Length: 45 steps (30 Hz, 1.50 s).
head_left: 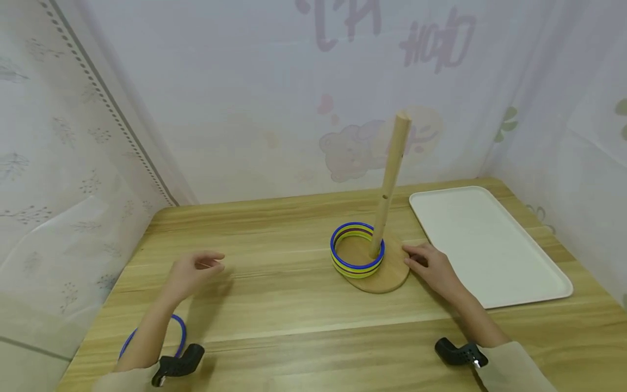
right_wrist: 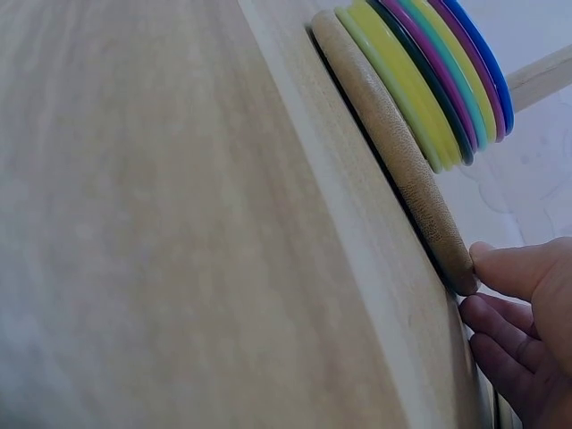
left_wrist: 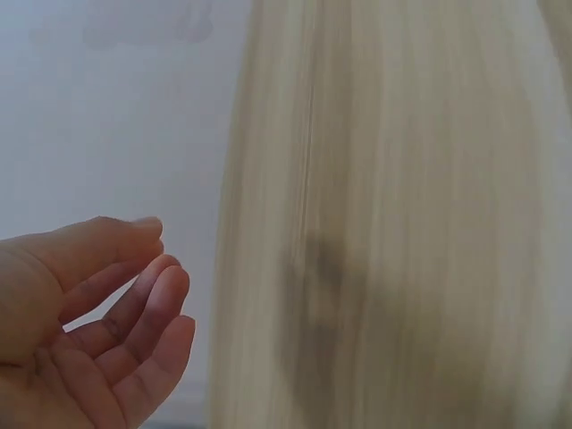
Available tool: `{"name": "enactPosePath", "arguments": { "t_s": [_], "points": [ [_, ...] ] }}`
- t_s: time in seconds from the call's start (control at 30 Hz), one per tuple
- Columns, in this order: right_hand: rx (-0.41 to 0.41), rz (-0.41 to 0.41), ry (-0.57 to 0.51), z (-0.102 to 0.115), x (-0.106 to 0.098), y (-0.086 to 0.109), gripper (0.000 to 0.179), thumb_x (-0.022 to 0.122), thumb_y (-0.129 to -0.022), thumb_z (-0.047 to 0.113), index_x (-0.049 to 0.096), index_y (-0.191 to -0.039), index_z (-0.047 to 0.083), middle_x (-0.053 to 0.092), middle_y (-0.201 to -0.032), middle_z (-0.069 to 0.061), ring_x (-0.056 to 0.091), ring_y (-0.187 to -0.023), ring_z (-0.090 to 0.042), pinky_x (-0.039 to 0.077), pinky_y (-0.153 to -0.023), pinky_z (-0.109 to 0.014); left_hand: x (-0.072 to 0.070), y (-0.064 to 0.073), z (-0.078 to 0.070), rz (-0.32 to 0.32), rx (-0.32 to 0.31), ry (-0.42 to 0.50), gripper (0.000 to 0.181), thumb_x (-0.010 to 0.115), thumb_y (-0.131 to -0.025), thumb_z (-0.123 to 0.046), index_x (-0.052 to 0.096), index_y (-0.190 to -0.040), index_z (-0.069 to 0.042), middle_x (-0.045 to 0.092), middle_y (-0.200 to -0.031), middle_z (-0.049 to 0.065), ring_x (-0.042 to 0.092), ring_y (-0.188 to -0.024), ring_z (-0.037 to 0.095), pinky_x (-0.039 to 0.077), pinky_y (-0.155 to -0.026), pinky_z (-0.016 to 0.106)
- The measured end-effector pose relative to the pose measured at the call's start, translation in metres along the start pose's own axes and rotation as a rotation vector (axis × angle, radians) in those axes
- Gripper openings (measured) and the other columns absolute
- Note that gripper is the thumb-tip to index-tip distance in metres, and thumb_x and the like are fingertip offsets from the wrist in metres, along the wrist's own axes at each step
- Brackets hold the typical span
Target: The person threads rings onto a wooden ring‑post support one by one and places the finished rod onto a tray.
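A wooden ring-toss stand, with a round base [head_left: 392, 279] and an upright post [head_left: 390, 179], stands right of the table's middle. Several coloured rings [right_wrist: 429, 85] lie stacked round the foot of the post, a blue ring [head_left: 360, 267] topmost. My right hand [head_left: 433, 269] pinches the right edge of the base between thumb and fingertips. Away to the left, my left hand [head_left: 193, 272] hovers over the table with fingers loosely bent, holding nothing. Another blue ring [head_left: 183, 332] lies at the front left, partly hidden by my left forearm.
A white tray [head_left: 490, 245] lies on the right of the wooden table [head_left: 274, 316], close beside my right hand. Pale printed sheets [head_left: 235, 109] hang behind the table and at both sides.
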State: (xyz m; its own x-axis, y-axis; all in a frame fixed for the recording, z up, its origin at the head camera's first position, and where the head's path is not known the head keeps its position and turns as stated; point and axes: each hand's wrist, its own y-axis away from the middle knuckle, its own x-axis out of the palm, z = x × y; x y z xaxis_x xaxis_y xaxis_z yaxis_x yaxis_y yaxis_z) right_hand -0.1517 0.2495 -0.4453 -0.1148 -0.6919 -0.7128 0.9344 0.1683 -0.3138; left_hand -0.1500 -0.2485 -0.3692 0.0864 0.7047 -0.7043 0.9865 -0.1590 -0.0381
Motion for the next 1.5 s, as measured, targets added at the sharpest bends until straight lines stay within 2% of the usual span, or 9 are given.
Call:
{"name": "enactPosePath", "arguments": {
  "t_s": [0.27,0.43,0.5,0.6,0.73,0.97,1.27,1.43,1.5],
  "points": [
    [0.003,0.01,-0.004,0.0,0.0,-0.001,0.032,0.066,-0.083,0.002,0.06,-0.113,-0.008,0.059,-0.093,-0.012,0.061,-0.081,-0.025,0.052,-0.07,-0.032,-0.038,0.044,0.048,0.059,-0.031,-0.027,0.039,0.066,-0.085,-0.013,0.056,-0.116,0.009,0.06,-0.107,0.024,0.061,-0.085,0.019,0.052,-0.066,0.026],
    [0.016,0.021,-0.005,0.0,0.0,-0.001,0.033,0.066,-0.083,0.002,0.06,-0.114,-0.008,0.059,-0.094,-0.013,0.061,-0.082,-0.025,0.052,-0.071,-0.032,-0.053,0.063,0.075,0.107,-0.111,-0.098,0.043,0.067,-0.084,-0.015,0.055,-0.116,0.01,0.057,-0.111,0.028,0.06,-0.091,0.032,0.052,-0.066,0.027],
    [0.02,0.023,-0.005,0.001,-0.001,-0.001,0.033,0.065,-0.083,0.002,0.06,-0.114,-0.008,0.059,-0.094,-0.013,0.061,-0.082,-0.026,0.052,-0.071,-0.033,-0.057,0.069,0.083,0.111,-0.117,-0.134,0.042,0.069,-0.082,-0.015,0.057,-0.113,0.011,0.058,-0.108,0.028,0.06,-0.089,0.035,0.053,-0.064,0.027],
    [0.023,0.023,-0.005,0.001,-0.001,-0.001,0.033,0.065,-0.083,0.002,0.06,-0.114,-0.008,0.059,-0.094,-0.013,0.061,-0.082,-0.026,0.052,-0.071,-0.033,-0.06,0.076,0.095,0.104,-0.112,-0.16,0.039,0.072,-0.079,-0.013,0.06,-0.108,0.01,0.061,-0.103,0.025,0.062,-0.082,0.02,0.051,-0.063,0.024],
    [0.02,0.018,-0.005,0.002,-0.001,0.0,0.032,0.065,-0.084,0.003,0.06,-0.114,-0.007,0.059,-0.095,-0.013,0.061,-0.082,-0.026,0.052,-0.071,-0.033,-0.061,0.083,0.107,0.08,-0.09,-0.137,0.035,0.074,-0.076,-0.009,0.062,-0.102,0.01,0.065,-0.095,0.019,0.056,-0.074,-0.002,0.05,-0.062,0.019],
    [0.016,0.01,0.003,0.001,-0.001,-0.001,0.032,0.066,-0.083,0.002,0.061,-0.113,-0.007,0.059,-0.094,-0.012,0.061,-0.081,-0.025,0.052,-0.07,-0.033,-0.061,0.087,0.12,0.06,-0.028,-0.078,0.024,0.072,-0.074,0.003,0.061,-0.092,0.014,0.062,-0.077,-0.006,0.056,-0.068,-0.002,0.049,-0.058,0.016],
    [0.013,-0.009,0.015,0.001,0.0,-0.001,0.031,0.066,-0.083,0.002,0.062,-0.112,-0.006,0.059,-0.093,-0.011,0.06,-0.081,-0.025,0.051,-0.069,-0.031,-0.061,0.089,0.124,0.105,0.025,-0.072,0.013,0.065,-0.08,0.005,0.06,-0.09,0.012,0.061,-0.077,-0.008,0.055,-0.069,-0.001,0.048,-0.059,0.016],
    [0.017,-0.004,0.016,0.0,0.0,0.0,0.031,0.066,-0.083,0.003,0.062,-0.112,-0.006,0.059,-0.093,-0.011,0.06,-0.081,-0.025,0.051,-0.069,-0.03,-0.063,0.09,0.123,0.113,0.086,-0.021,0.01,0.062,-0.08,0.01,0.061,-0.089,0.012,0.06,-0.077,-0.011,0.055,-0.068,-0.001,0.047,-0.058,0.015],
    [0.022,0.002,0.014,0.0,0.0,0.0,0.031,0.066,-0.083,0.003,0.062,-0.112,-0.006,0.059,-0.093,-0.011,0.06,-0.081,-0.025,0.051,-0.069,-0.03,-0.064,0.09,0.121,0.118,0.109,0.005,0.011,0.062,-0.08,0.01,0.064,-0.091,0.008,0.06,-0.078,-0.013,0.056,-0.069,-0.001,0.047,-0.057,0.015]
  ]
}}
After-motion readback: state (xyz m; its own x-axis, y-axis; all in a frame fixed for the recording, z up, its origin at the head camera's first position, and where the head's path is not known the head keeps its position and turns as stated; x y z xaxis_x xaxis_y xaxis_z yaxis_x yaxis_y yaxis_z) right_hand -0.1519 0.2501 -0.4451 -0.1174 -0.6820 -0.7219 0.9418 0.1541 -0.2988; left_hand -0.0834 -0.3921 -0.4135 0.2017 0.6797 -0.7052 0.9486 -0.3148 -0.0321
